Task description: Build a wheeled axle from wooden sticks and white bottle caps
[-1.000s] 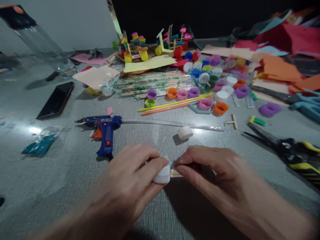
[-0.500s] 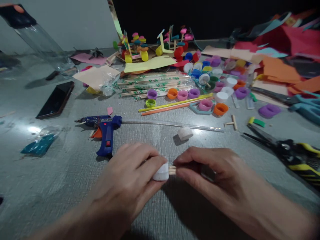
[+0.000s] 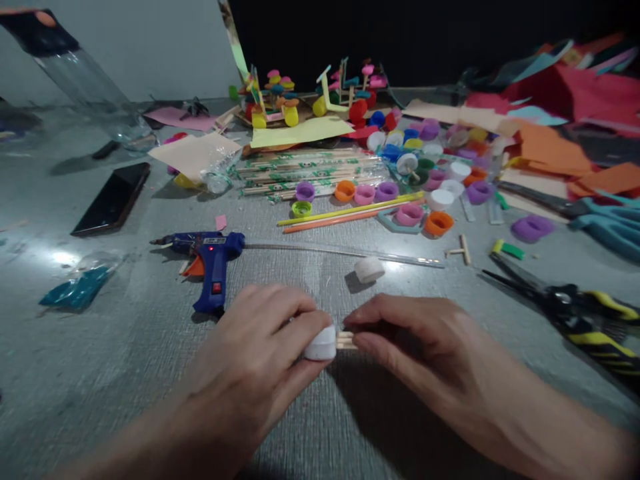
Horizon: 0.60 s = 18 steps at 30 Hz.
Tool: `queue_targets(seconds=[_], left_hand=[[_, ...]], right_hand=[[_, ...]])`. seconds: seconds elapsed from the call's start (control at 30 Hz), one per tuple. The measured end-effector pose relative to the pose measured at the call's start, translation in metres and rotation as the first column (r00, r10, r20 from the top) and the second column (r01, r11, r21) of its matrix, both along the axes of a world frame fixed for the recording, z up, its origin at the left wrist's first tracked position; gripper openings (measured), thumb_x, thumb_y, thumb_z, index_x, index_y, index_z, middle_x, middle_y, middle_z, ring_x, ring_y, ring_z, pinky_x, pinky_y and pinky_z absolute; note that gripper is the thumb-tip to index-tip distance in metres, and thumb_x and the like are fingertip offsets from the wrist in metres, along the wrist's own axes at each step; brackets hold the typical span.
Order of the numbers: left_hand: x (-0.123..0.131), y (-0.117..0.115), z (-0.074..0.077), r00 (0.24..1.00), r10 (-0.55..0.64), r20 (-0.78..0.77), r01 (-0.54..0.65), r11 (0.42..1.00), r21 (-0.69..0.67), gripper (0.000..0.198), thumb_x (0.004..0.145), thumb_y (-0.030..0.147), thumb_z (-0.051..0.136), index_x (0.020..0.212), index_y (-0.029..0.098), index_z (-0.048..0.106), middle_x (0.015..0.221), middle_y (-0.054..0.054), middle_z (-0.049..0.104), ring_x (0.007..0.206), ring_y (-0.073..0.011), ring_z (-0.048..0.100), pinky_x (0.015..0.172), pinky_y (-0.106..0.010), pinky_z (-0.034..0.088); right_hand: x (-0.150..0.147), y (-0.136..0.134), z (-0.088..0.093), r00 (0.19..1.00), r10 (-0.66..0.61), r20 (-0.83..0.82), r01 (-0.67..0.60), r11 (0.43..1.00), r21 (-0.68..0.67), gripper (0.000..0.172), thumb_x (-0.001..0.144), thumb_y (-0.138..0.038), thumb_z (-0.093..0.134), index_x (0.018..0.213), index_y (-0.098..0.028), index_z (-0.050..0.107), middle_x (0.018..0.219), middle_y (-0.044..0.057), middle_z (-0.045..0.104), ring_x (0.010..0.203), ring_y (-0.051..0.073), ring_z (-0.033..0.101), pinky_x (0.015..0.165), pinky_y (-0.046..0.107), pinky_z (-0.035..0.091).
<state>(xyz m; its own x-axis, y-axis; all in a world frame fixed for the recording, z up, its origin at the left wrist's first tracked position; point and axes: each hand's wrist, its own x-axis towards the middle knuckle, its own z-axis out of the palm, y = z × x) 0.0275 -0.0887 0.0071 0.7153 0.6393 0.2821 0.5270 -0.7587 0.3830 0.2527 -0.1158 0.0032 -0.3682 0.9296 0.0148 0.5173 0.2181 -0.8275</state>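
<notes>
Between the fingers and thumb of my left hand (image 3: 270, 347) is a white bottle cap (image 3: 321, 343), held on its side. Short wooden sticks (image 3: 345, 340) stick out to the right of the cap. My right hand (image 3: 420, 340) is closed, with thumb and fingertips at the far end of these sticks; most of that end is hidden by the fingers. Behind the hands, another white cap (image 3: 369, 270) rests on the table. A blue glue gun (image 3: 214, 267) with a red light lies on its side left of it, a long clear glue stick (image 3: 320, 249) running out of its back.
Pliers (image 3: 565, 300) and blue-handled scissors (image 3: 600, 217) lie on the right. Coloured caps (image 3: 410, 215), wrapped chopsticks (image 3: 310, 167) and papers (image 3: 555, 157) spread across the back. On the left are a phone (image 3: 113, 199), a small teal packet (image 3: 77, 287) and a clear bottle (image 3: 90, 87).
Both hands stay almost in place around the cap and sticks. The right thumb and fingertips have parted slightly, showing a little more of the sticks. The camera view has shifted slightly.
</notes>
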Motion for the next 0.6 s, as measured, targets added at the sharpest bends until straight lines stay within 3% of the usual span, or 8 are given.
queue_targets(seconds=[0.4,0.6], left_hand=[[-0.0011,0.0012,-0.0025,1.000,0.008,-0.027,-0.008,1.000,0.003,0.012,0.095,0.017,0.063,0.107,0.017,0.063,0.099,-0.004,0.063,0.089,-0.0236,0.056,0.076,-0.040,0.041],[-0.0020,0.0019,-0.0007,0.996,0.019,-0.088,-0.017,1.000,0.023,0.014,0.095,0.017,0.064,0.109,0.017,0.064,0.102,-0.005,0.064,0.092,-0.0255,0.055,0.079,-0.043,0.040]], right_hand=[[0.0021,0.0046,-0.0053,0.996,-0.056,0.067,0.047,0.991,0.126,0.016,0.094,-0.008,0.065,0.098,-0.023,0.071,0.083,-0.004,0.068,0.074,0.013,0.063,0.064,0.026,0.045],[0.0054,0.0066,-0.0080,0.973,-0.057,0.223,-0.018,0.946,0.324,0.014,0.097,-0.006,0.059,0.098,-0.016,0.069,0.086,0.002,0.065,0.078,0.019,0.058,0.066,0.032,0.044]])
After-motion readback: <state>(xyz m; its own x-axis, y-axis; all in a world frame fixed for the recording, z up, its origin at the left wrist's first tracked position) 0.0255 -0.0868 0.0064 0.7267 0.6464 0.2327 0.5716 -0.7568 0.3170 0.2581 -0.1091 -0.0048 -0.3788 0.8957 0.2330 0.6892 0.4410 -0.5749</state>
